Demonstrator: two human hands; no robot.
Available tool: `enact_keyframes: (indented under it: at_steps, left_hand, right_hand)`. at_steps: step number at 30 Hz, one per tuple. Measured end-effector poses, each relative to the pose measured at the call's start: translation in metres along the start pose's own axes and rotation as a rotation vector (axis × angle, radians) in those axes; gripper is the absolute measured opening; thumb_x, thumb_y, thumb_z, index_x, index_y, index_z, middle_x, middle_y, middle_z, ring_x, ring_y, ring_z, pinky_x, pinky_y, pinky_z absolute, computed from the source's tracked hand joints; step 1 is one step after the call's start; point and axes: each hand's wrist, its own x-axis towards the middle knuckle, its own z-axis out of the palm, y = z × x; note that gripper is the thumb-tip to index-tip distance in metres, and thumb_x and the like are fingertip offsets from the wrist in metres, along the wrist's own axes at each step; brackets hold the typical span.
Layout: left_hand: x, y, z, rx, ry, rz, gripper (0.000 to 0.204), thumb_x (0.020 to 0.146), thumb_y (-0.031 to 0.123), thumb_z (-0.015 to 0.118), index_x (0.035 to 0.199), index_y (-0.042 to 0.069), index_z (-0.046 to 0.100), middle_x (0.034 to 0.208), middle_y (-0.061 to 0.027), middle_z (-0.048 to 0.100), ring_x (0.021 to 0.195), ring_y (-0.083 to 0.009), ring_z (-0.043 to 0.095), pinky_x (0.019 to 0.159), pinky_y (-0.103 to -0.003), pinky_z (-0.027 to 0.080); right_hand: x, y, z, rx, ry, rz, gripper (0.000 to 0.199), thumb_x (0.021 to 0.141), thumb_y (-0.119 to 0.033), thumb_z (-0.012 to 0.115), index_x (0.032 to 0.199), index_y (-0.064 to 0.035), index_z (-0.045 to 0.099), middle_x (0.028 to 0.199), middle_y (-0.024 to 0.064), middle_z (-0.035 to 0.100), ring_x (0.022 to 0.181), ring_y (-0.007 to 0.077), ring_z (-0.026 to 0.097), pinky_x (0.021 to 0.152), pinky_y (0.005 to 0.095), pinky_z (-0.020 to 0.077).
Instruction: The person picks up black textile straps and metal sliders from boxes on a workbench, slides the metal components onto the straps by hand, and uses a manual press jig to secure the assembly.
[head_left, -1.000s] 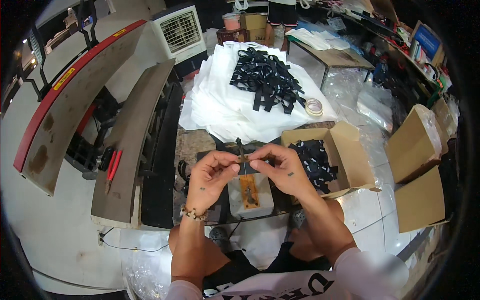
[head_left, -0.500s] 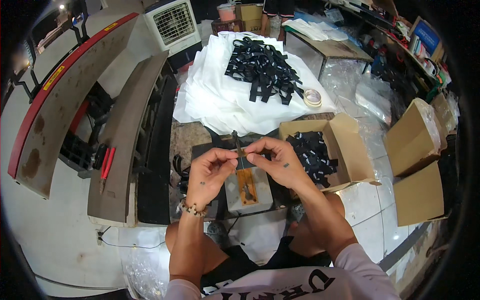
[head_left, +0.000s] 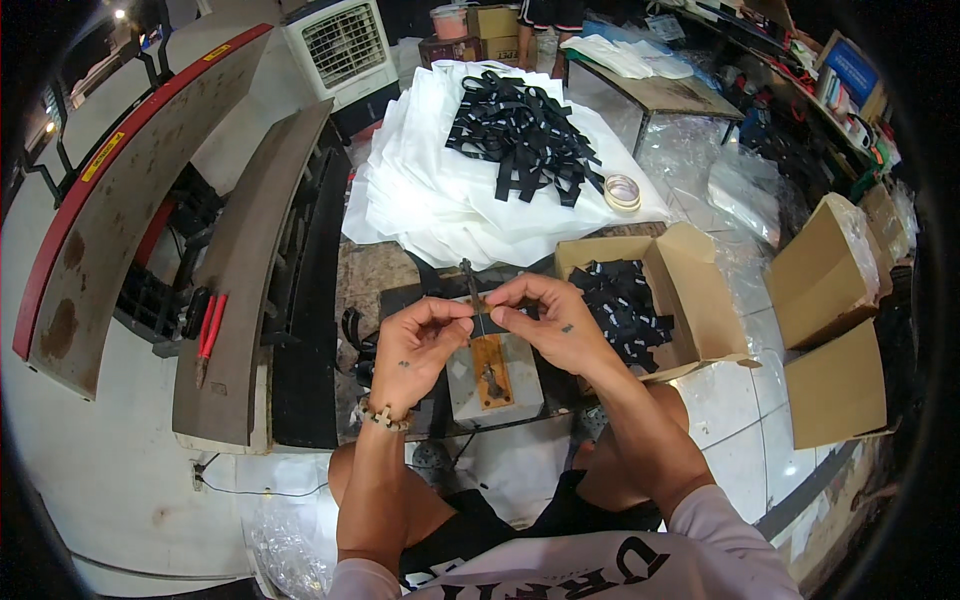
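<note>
My left hand and my right hand pinch the two ends of a short black strap, held level between them. The strap crosses an upright thin metal rod fixed to a small wooden strip on a grey block. To the right an open cardboard box holds several black strap pieces. Behind, a heap of black straps lies on a stack of white fabric.
A roll of tape rests on the white stack. Two more cardboard boxes stand at the right. A long grey and red machine runs along the left, with red-handled pliers on its ledge. A white fan unit stands behind.
Both hands have shifted slightly, still holding the strap across the rod; the strap now sits lower on the rod. The view has tilted a little.
</note>
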Motion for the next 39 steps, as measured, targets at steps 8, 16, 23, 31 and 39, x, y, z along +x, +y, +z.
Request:
enact_keyframes:
  at_steps: [8,16,23,31,39]
  left_hand:
    - [0.001,0.0,0.001,-0.004,-0.003,-0.021,0.011,0.09,-0.001,0.068,0.101,-0.002,0.069,0.089,-0.0017,0.068,0.076,-0.0054,0.06,0.069,-0.021,0.049]
    - [0.0,-0.001,0.002,0.013,0.017,-0.007,0.011,0.09,0.001,0.067,0.1,-0.001,0.07,0.083,-0.0019,0.068,0.072,-0.0078,0.06,0.069,-0.022,0.05]
    - [0.002,-0.008,-0.012,-0.002,-0.01,-0.02,0.014,0.088,-0.001,0.068,0.102,-0.001,0.069,0.086,-0.0012,0.067,0.074,-0.0059,0.06,0.069,-0.021,0.05]
    - [-0.001,-0.052,-0.103,0.422,-0.181,-0.352,0.012,0.085,0.001,0.067,0.096,-0.002,0.07,0.08,-0.0093,0.07,0.071,-0.0151,0.068,0.065,-0.03,0.053]
    - [0.062,-0.102,-0.096,0.952,0.231,-0.132,0.027,0.079,0.018,0.076,0.102,0.004,0.074,0.091,-0.0144,0.074,0.087,-0.0301,0.071,0.082,-0.04,0.055]
  right_hand:
    - [0.001,0.007,0.0,-0.006,0.005,-0.04,0.013,0.09,-0.005,0.068,0.102,0.0011,0.068,0.092,0.0037,0.068,0.086,0.0082,0.06,0.079,0.0247,0.0495]
    - [0.001,0.006,0.001,-0.007,-0.004,0.011,0.012,0.09,-0.001,0.068,0.102,-0.0005,0.069,0.095,0.0028,0.069,0.089,0.0068,0.06,0.081,0.0239,0.0483]
    - [0.001,0.008,-0.004,-0.034,0.018,-0.031,0.012,0.09,-0.005,0.067,0.101,0.0004,0.069,0.09,0.0035,0.069,0.085,0.0086,0.06,0.078,0.0267,0.0494]
    - [-0.008,0.022,-0.096,-0.771,0.105,0.0,0.015,0.079,0.004,0.067,0.092,-0.0025,0.07,0.087,0.0149,0.069,0.079,0.03,0.066,0.073,0.0342,0.0509]
    - [-0.009,0.074,-0.135,-0.852,-0.1,0.386,0.025,0.069,0.0,0.076,0.094,-0.0009,0.071,0.088,0.0156,0.072,0.082,0.0263,0.07,0.072,0.0364,0.0541]
